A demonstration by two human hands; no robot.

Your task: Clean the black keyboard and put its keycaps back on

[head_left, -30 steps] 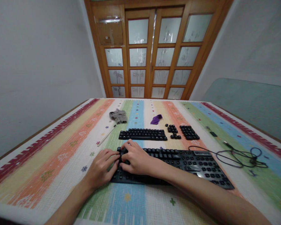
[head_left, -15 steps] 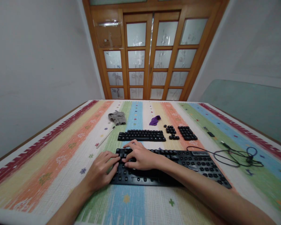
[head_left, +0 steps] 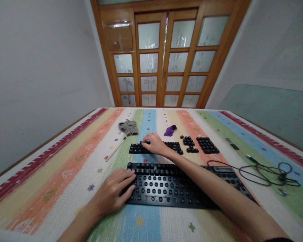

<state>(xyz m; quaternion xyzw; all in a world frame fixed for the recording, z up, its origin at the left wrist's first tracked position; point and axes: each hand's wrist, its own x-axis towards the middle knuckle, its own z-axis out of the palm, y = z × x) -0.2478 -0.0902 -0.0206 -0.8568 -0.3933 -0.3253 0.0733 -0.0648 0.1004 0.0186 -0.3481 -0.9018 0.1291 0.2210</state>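
Note:
A black keyboard [head_left: 159, 183] lies in front of me; its back row carries keycaps, while bare key stems show across most of the rest. My left hand [head_left: 116, 188] rests on its left end, fingers stretched over the edge. Behind it, loose black keycaps [head_left: 135, 148] are laid out in rows. Over these rows my right hand [head_left: 154, 144] has thumb and fingers pinched at a keycap, mostly covered by the fingers. My right forearm crosses above the keyboard and hides part of its right half.
A grey cloth [head_left: 128, 127], a thin stick-like tool [head_left: 116, 149] and a purple cloth [head_left: 170, 130] lie farther back. More keycap groups [head_left: 207, 145] sit to the right. The cable [head_left: 265, 171] is coiled near a small black object [head_left: 234, 146]. A striped cloth [head_left: 53, 181] covers the table.
My right hand has moved from the keyboard's upper left back to the loose keycaps. The left hand stays on the keyboard's left end. The view has shifted slightly.

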